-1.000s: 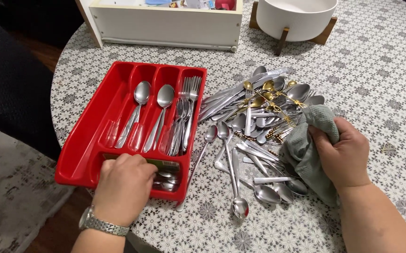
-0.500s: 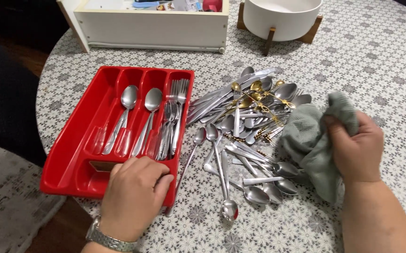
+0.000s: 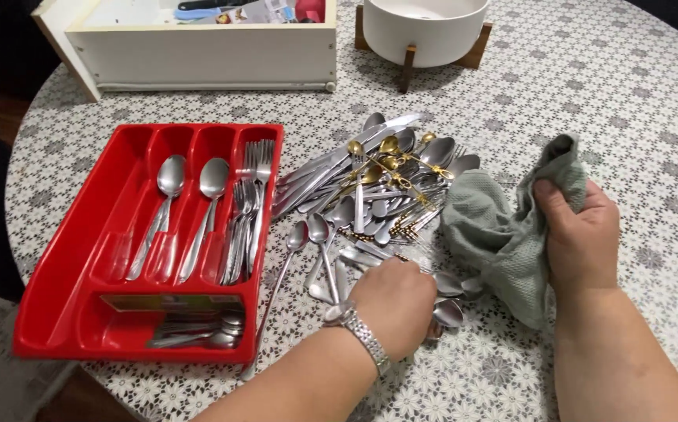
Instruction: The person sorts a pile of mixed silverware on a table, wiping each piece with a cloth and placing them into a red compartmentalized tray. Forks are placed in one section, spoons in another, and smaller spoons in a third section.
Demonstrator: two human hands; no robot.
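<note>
Nearest the camera, the left hand (image 3: 392, 303), with a silver metal wristwatch (image 3: 364, 337) on its wrist, reaches palm-down into the near edge of a loose heap of stainless-steel spoons, knives and forks (image 3: 370, 211). Its fingers are curled down onto the cutlery, but the back of the hand hides them, so whether they grip a piece cannot be told. A steel spoon bowl (image 3: 448, 312) shows just beside the hand's right edge.

To the right, the right hand (image 3: 581, 238) holds a crumpled grey-green woven cloth (image 3: 495, 234), fingers closed on its upper fold; the rest of the cloth hangs down onto the right edge of the heap.

To the left lies a red plastic cutlery tray (image 3: 65, 281) on the round counter (image 3: 628, 86), which is covered with a white-and-grey floral lace-patterned cloth. The tray's near crosswise compartment holds a few small spoons (image 3: 198, 332). Of the long compartments, two each hold a large steel spoon (image 3: 168, 178), the rightmost holds a bundle of steel forks (image 3: 249, 203), and the leftmost shows only red plastic.

Toward the far side of the heap lie several gold-coloured small spoons (image 3: 390, 156). Beyond these, at the far edge, stand a white wooden drawer box (image 3: 206, 55) with oddments inside and a white round bowl on a brown wooden stand (image 3: 421, 27).
</note>
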